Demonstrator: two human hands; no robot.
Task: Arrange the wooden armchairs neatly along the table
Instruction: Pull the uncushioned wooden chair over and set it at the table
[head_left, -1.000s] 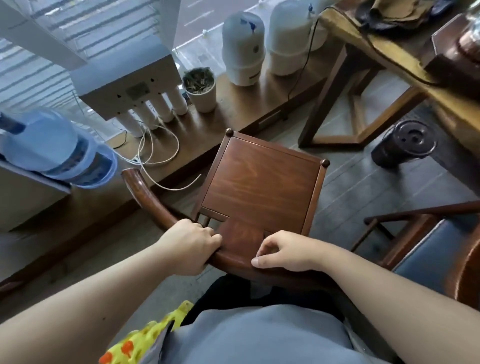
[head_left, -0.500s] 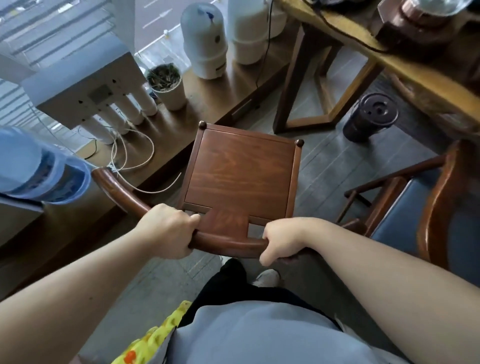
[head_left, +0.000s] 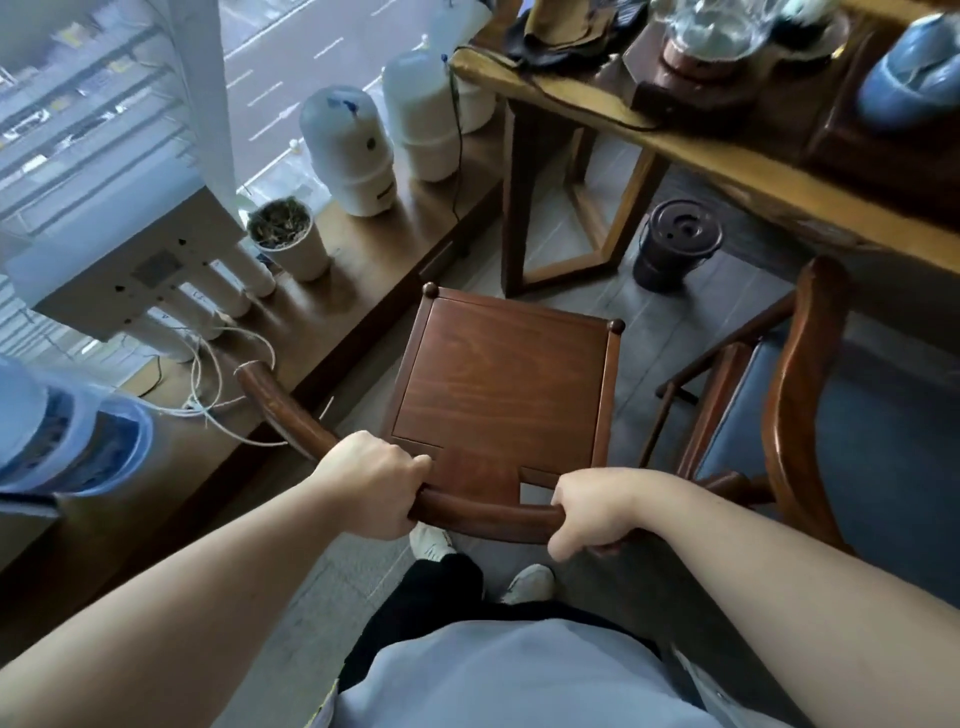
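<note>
Both the left hand (head_left: 371, 486) and right hand (head_left: 597, 509) had a closed grip on the curved back rail of the wooden armchair (head_left: 501, 384), which stood on the grey plank floor (head_left: 561, 249), the tabletop (head_left: 727, 156) ahead and rightward, a second armchair (head_left: 795, 405) just right, a window ledge (head_left: 332, 291) leftward.

My chair (head_left: 504, 384) stands on the grey floor (head_left: 332, 582), beside a second chair (head_left: 810, 415) and a dark bucket (head_left: 675, 244).
</note>
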